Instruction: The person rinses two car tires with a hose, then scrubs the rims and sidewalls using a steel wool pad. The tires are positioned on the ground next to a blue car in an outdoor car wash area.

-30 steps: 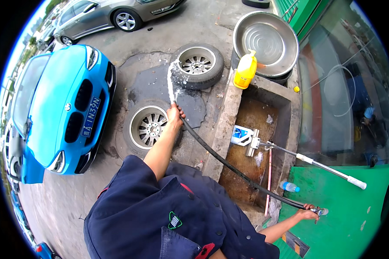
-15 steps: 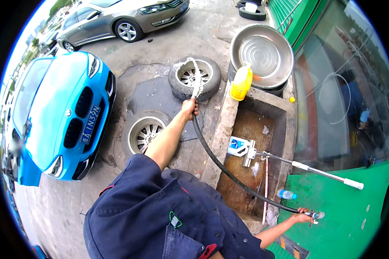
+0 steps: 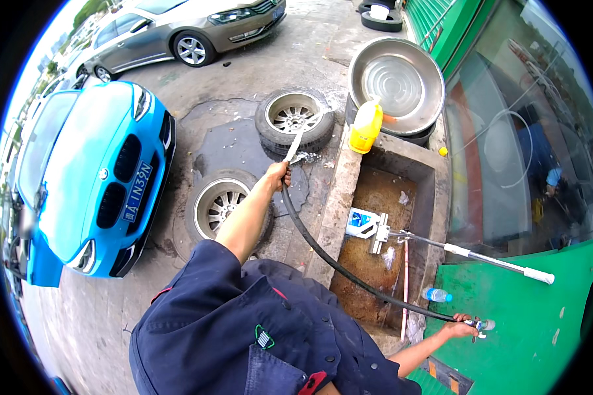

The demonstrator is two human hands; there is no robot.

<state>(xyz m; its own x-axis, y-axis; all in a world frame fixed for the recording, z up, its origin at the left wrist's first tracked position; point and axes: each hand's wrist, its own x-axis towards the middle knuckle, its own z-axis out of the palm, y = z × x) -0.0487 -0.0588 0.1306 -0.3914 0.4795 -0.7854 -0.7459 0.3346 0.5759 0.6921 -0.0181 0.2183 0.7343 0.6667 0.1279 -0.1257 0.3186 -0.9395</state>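
My left hand point(image 3: 280, 174) is closed around the end of a black rubber hose point(image 3: 329, 259). Water point(image 3: 296, 143) spurts from the hose end over the near edge of the far wheel point(image 3: 295, 117), splashing at its right side. A second wheel point(image 3: 216, 205), also a tyre on a silver alloy rim, lies flat just left of my left forearm. My right hand point(image 3: 461, 327) grips the metal tap point(image 3: 482, 325) on the green wall, where the hose's other end is attached. Part of the tap is hidden by my fingers.
A concrete trough point(image 3: 332, 230) holds a white-and-blue jug point(image 3: 363, 224) and a long-handled squeegee point(image 3: 457, 250). On its rim stand a yellow jug point(image 3: 367, 127) and a metal basin point(image 3: 434, 85). A blue car point(image 3: 86, 171) is parked left. A water bottle point(image 3: 436, 295) lies near the tap.
My left hand has moved slightly left and nearer to me. The water now falls in a shorter stream with spray at the wheel's right, instead of arcing to its far rim.
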